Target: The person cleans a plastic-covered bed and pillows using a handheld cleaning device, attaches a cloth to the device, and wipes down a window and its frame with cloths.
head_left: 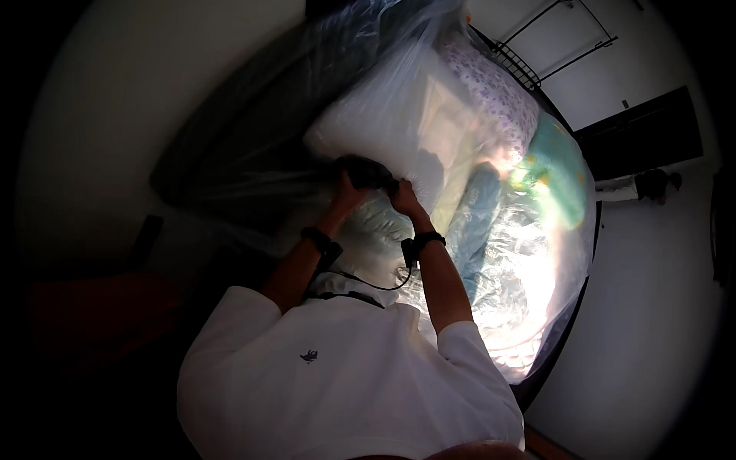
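A dark, bunched cloth [369, 173] is stretched between my two hands. My left hand [349, 193] is closed on its left end, and my right hand [405, 198] is closed on its right end. Just beyond them lies a large white pillow [376, 115] under clear plastic sheeting [406, 61]. Below and between my forearms is more crumpled plastic over pale bedding. A blue-grey folded cloth [477, 207] lies under plastic to the right of my right hand.
A purple-patterned pillow [498, 96] and a green cloth [560, 165] lie at the upper right, beside brightly lit plastic [521, 261]. A dark headboard [253, 100] stands at the left. A metal rack [517, 65] is at the top right. Another person [652, 186] is at the far right.
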Motion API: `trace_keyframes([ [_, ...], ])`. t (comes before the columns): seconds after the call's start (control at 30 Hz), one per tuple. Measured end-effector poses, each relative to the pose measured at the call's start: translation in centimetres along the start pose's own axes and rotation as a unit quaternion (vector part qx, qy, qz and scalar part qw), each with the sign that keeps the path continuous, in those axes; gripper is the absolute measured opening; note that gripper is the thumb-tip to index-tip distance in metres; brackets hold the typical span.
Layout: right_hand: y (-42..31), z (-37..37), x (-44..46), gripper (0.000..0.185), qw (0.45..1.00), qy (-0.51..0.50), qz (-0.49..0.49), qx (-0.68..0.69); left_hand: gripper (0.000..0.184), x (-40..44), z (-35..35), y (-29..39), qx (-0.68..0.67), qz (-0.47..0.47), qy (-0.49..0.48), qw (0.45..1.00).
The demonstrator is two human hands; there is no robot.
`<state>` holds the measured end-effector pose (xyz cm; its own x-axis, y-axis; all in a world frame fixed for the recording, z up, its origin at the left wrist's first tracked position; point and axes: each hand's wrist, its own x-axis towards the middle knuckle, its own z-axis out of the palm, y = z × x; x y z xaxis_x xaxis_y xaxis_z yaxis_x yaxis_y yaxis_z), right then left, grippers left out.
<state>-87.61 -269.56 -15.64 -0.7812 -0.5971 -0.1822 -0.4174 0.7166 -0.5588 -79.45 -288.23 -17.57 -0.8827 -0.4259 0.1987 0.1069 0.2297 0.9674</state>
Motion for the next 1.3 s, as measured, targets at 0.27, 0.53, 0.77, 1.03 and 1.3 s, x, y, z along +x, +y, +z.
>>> trace_keyframes([
  [0.27, 0.9, 2.6, 0.2, 0.038, 0.999, 0.027, 0.009, -0.044, 0.064, 4.7, -6.0, -4.6, -0.255, -0.087, 0.084, 0.959],
  [0.53, -4.2, -2.7, -0.3, 0.027, 0.98, 0.014, 0.158, 0.117, 0.065, 2.0, -4.6, -0.5, 0.053, 0.125, 0.0, 0.991],
  [0.77, -14.4, -5.1, -1.1, 0.075, 0.955, 0.13, -0.083, 0.254, 0.076, 2.5, -7.9, 5.3, 0.028, 0.063, -0.179, 0.981],
  [1.03, -11.8, -9.5, -7.2, 0.054, 0.973, 0.211, -0.063, 0.072, 0.069, 2.3, -7.8, 9.0, -0.046, 0.0, -0.295, 0.954],
  [1.3, -9.3, -9.4, -10.8, 0.062, 0.984, 0.141, 0.018, -0.106, 0.087, 2.0, -1.0, 9.1, 0.259, 0.019, -0.259, 0.93],
])
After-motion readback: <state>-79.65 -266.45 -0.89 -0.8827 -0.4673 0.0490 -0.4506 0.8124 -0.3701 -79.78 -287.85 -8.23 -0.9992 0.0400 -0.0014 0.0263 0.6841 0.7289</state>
